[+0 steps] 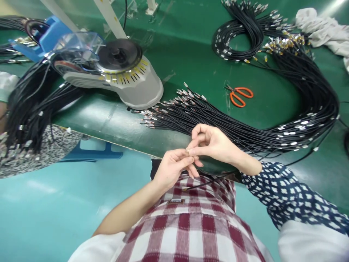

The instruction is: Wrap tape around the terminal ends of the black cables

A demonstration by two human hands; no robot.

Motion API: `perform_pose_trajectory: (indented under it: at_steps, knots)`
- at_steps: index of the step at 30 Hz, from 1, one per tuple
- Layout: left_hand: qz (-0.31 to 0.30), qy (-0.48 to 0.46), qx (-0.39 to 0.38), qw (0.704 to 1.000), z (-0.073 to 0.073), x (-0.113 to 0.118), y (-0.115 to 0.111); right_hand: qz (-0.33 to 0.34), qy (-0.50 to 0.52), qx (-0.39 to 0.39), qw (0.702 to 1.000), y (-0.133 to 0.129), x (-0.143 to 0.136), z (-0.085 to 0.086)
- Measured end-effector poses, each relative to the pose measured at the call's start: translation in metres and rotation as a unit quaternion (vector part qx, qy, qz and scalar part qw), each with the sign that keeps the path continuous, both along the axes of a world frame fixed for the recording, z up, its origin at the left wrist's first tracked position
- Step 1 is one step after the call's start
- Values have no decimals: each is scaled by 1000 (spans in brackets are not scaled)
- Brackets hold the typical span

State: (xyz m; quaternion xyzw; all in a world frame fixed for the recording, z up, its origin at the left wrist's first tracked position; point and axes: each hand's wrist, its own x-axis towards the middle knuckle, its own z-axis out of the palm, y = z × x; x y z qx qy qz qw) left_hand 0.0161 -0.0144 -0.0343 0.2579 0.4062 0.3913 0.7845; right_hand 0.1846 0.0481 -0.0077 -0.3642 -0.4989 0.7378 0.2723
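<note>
Over the table's front edge, my left hand and my right hand meet at the fingertips. Both are pinched around something tiny and pale that I cannot make out. A thin black cable with a brass-coloured tip hangs over the checked apron just below them. Right behind my hands lies a thick bundle of black cables, its silvery connector ends fanned out to the left. Orange-handled snips rest on the green table beyond the bundle.
A grey machine with a dark round disc stands at the back left. More black cables hang beside it, near another person's patterned clothing. A coiled cable bundle and a white cloth lie at the back right.
</note>
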Motion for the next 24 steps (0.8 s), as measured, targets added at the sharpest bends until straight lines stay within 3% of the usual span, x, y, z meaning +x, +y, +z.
perform_pose_trajectory:
  at_steps: [5, 8, 9, 11, 14, 16, 18, 22, 24]
  knots:
    - [-17, -42, -13, 999, -7, -3, 0, 40, -5, 52, 998, 8, 2, 0]
    - [-22, -59, 2, 998, -9, -8, -1, -34, -116, 196, 973, 16, 8, -5]
    - [-16, -57, 9, 998, -9, -9, -2, -62, -180, 263, 946, 18, 10, -6]
    - [7, -44, 24, 999, -8, -10, -5, -75, -322, 389, 860, 21, 9, -8]
    - [59, -3, 38, 998, -9, -12, -14, -15, -472, 494, 730, 25, 0, -12]
    - [73, 58, 40, 995, -12, -17, -23, 2, -503, 507, 700, 28, -7, -14]
    - [48, 149, 36, 987, -15, -29, -32, -12, -481, 477, 735, 31, -9, -14]
    - [-78, 356, 54, 930, -13, -63, -37, -39, -340, 308, 888, 28, 2, -8]
    - [-39, 405, 81, 910, -6, -74, -28, -10, -277, 244, 929, 17, 9, -5]
